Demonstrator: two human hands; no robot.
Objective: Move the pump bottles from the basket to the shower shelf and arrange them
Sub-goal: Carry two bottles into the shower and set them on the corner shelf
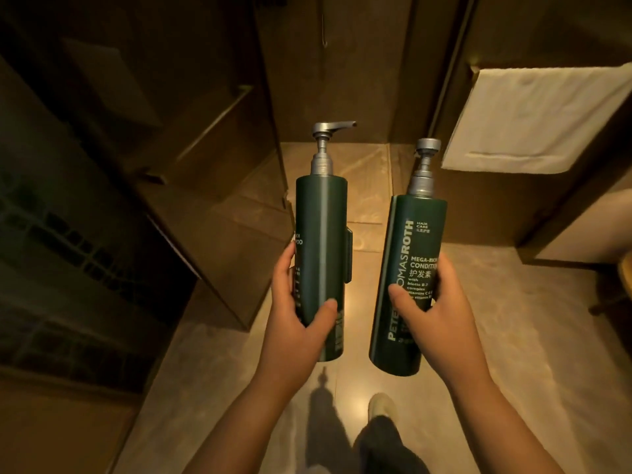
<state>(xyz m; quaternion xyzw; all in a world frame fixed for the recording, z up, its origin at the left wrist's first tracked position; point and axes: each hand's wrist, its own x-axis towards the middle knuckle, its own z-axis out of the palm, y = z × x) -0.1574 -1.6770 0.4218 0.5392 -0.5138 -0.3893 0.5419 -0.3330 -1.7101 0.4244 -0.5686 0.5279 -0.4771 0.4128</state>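
Pump bottles are both off the ground in the head view, the only view, one in each hand at the centre of the frame. The left bottle (321, 254), dark green with a silver pump whose spout points toward frame right, stands nearly upright. The left hand (294, 313) wraps its lower half, thumb across the front and fingers round the far side. The right bottle (410, 268), whose label reads as conditioner, leans slightly, top toward the right. The right hand (434, 313) grips it low, thumb on the print and fingers curled round the right edge.

Holding them low on the body and pump-up probably keeps the heads from being pressed and leaves the bases free to set down. The two bottles are apart, not touching.

Below them lies a pale tiled floor (513, 336), with a shoe (381, 407) at lower centre. A white towel (540, 121) hangs at upper right. Neither basket nor shower shelf is plainly in frame, so this looks like the carry between them.
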